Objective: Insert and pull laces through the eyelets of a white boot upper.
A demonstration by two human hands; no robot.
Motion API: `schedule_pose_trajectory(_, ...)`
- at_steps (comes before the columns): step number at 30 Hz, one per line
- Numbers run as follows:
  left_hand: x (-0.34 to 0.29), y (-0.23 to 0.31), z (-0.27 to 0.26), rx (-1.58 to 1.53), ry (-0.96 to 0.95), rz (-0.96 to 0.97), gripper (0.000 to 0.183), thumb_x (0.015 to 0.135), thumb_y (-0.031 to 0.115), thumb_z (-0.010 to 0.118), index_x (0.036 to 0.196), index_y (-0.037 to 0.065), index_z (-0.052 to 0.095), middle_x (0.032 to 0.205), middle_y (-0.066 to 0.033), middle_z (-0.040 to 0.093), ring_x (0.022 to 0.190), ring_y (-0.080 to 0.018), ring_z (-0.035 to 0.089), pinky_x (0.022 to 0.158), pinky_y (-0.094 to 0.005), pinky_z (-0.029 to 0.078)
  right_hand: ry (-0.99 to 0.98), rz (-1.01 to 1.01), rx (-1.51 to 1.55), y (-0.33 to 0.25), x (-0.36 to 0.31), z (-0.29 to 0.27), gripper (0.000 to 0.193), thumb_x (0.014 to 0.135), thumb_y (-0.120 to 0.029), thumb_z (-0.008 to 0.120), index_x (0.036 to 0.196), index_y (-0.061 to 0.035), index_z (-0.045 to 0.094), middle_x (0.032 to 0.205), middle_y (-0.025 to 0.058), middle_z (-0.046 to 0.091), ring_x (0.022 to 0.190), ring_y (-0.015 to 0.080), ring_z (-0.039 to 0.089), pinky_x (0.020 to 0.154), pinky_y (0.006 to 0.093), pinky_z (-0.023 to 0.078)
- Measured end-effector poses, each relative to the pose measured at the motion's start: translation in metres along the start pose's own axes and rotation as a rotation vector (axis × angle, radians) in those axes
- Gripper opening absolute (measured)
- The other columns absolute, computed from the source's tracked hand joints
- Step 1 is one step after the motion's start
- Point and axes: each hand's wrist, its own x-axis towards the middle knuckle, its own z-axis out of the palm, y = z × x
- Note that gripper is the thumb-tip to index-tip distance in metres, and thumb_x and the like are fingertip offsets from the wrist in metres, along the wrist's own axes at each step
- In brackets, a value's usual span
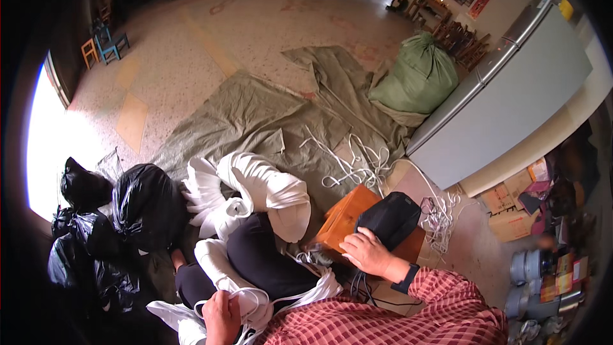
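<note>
My left hand (221, 316) is closed at my lap, its fingers curled round a white fabric strip (250, 295). To the right, my right hand (370, 252), a dark band on its wrist, rests with fingers stretched out against a black, rounded, cloth-like object (391, 218). That object sits on an orange-brown wooden stool or box (350, 214). Across and beyond my dark-trousered legs lie long curved stacks of white, overlapping fabric pieces (265, 185). Another white roll (214, 262) lies along my leg. Whether my right fingers grip the black object's edge is hard to see.
Several filled black plastic bags (145, 207) stand at the left. A green-brown tarp (236, 112) covers floor ahead, with a tied green sack (418, 76) on it. Tangled white cord (361, 166) lies near the grey fridge (511, 83). Cardboard boxes (511, 207) and cans (530, 268) sit right.
</note>
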Motion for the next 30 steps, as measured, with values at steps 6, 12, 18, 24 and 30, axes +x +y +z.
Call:
schedule_pose_trajectory(6, -0.003, 0.003, -0.003, -0.008, -0.007, 0.001, 0.014, 0.095, 0.008, 0.065, 0.088, -0.001, 0.057, 0.081, -0.0258, 0.063, 0.080, -0.0493, 0.063, 0.069, -0.0555, 0.047, -0.089, -0.058, 0.093, 0.005, -0.027, -0.013, 0.031, 0.098, -0.022, 0.073, 0.125, -0.0091, 0.067, 0.119, 0.0077, 0.064, 0.121, 0.0261, 0.063, 0.119, 0.0497, 0.038)
schedule_pose_trajectory(12, -0.003, 0.006, -0.007, 0.028, -0.033, 0.000, 0.013, 0.094, 0.008, 0.067, 0.091, -0.002, 0.058, 0.085, -0.0256, 0.064, 0.082, -0.0494, 0.064, 0.070, -0.0556, 0.049, -0.143, -0.170, 0.045, 0.013, -0.035, -0.024, 0.038, 0.093, -0.022, 0.077, 0.127, -0.0095, 0.067, 0.120, 0.0079, 0.064, 0.121, 0.0262, 0.062, 0.118, 0.0502, 0.038)
schedule_pose_trajectory(18, 0.000, 0.002, -0.007, 0.044, -0.050, 0.020, 0.018, 0.095, 0.016, 0.070, 0.092, 0.002, 0.059, 0.085, -0.0218, 0.066, 0.080, -0.0466, 0.066, 0.067, -0.0574, 0.050, -0.218, -0.419, -0.085, 0.019, -0.038, -0.038, 0.055, 0.084, -0.028, 0.081, 0.135, -0.0113, 0.066, 0.128, 0.0095, 0.064, 0.125, 0.0283, 0.058, 0.120, 0.0533, 0.035)
schedule_pose_trajectory(24, -0.008, -0.003, 0.002, -0.002, -0.076, -0.007, 0.015, 0.100, 0.017, 0.067, 0.098, 0.004, 0.060, 0.090, -0.0181, 0.066, 0.082, -0.0399, 0.069, 0.071, -0.0513, 0.054, -0.281, -0.363, 0.206, -0.019, 0.025, -0.041, 0.030, 0.087, -0.007, 0.073, 0.117, -0.0056, 0.070, 0.116, 0.0137, 0.067, 0.112, 0.0356, 0.064, 0.105, 0.0506, 0.047)
schedule_pose_trajectory(30, -0.009, 0.002, 0.001, 0.046, -0.030, 0.052, 0.017, 0.093, 0.010, 0.072, 0.105, 0.004, 0.063, 0.095, -0.0146, 0.064, 0.083, -0.0357, 0.069, 0.070, -0.0455, 0.055, 0.028, -0.225, 0.698, -0.131, 0.157, 0.005, 0.021, 0.093, -0.005, 0.073, 0.113, -0.0014, 0.071, 0.107, 0.0170, 0.070, 0.100, 0.0378, 0.069, 0.090, 0.0465, 0.056)
